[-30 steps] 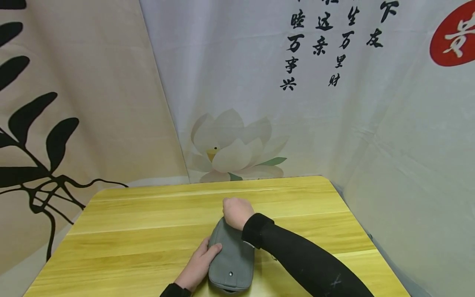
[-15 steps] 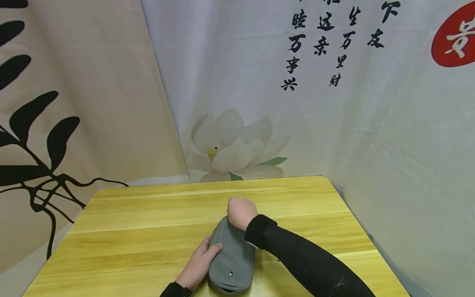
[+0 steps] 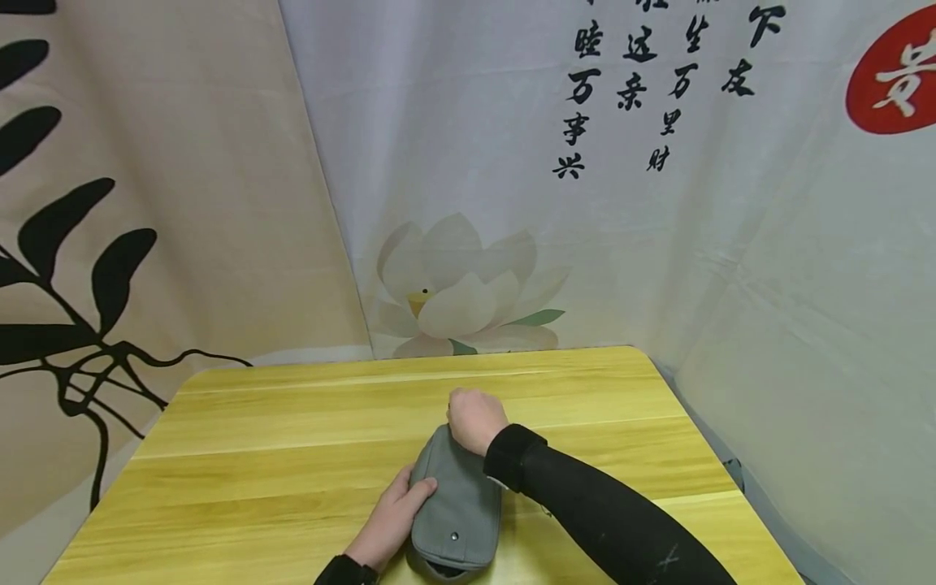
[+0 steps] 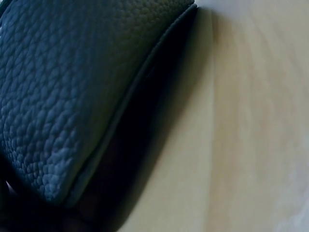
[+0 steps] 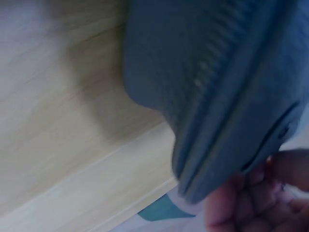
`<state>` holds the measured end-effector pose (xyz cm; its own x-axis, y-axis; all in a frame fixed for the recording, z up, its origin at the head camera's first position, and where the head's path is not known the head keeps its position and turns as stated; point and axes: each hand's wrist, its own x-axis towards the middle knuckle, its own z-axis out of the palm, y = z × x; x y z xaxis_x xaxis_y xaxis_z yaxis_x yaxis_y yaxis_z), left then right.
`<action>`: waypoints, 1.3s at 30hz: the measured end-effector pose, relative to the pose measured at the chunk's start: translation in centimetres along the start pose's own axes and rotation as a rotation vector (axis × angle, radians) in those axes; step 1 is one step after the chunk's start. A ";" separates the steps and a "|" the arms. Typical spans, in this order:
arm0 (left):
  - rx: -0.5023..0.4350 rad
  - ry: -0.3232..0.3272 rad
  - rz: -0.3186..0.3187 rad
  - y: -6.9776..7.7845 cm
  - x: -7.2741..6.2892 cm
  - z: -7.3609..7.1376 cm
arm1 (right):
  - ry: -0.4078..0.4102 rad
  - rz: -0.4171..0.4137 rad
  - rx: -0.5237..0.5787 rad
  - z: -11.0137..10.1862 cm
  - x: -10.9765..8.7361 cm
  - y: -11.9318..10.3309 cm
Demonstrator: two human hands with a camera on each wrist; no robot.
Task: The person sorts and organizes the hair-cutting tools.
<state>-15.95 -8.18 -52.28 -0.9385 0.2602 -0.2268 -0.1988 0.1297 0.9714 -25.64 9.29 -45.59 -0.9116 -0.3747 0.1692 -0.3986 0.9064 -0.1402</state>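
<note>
A grey grained-leather zip bag (image 3: 457, 504) lies on the yellow wooden table (image 3: 292, 455), its long side pointing away from me; a metal stud shows near its front end. My left hand (image 3: 391, 520) grips its left side, thumb on top. At the far end, my right hand (image 3: 477, 420) has its fingers curled against the bag's tip. The right wrist view shows the zip seam along the bag (image 5: 231, 96) and curled fingers (image 5: 222, 205) at its end, with a small metallic glint; whether they pinch a zip pull is unclear. Grained leather (image 4: 53, 96) fills the left wrist view's left side.
Behind the table hangs a pale cloth (image 3: 468, 122) printed with a lotus and black characters. A beige cloth (image 3: 219, 203) with black leaves hangs at the left. The table's right edge (image 3: 717, 455) slopes down beside the right cloth.
My right hand has shifted slightly right at the bag's far end, then stayed there. A dark gap under the bag's near end looks wider now. My left hand keeps its hold.
</note>
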 end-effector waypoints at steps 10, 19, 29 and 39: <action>0.300 -0.020 0.033 0.8 0.0 -0.5 | -0.061 -0.090 0.085 0.0 0.0 1.5; 0.635 0.130 0.198 5.0 3.5 -1.0 | -0.087 -0.095 0.085 -0.1 -0.1 1.3; 0.390 -0.036 0.094 5.0 6.6 -2.4 | -0.060 0.031 0.066 0.4 -0.1 0.3; 0.304 0.035 0.059 4.5 6.5 -2.1 | -0.211 0.262 0.233 -0.2 0.2 -0.3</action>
<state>-23.48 -7.90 -49.24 -0.9562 0.2431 -0.1633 -0.0554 0.3973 0.9160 -25.68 9.01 -45.28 -0.9764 -0.1906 -0.1020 -0.1401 0.9171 -0.3732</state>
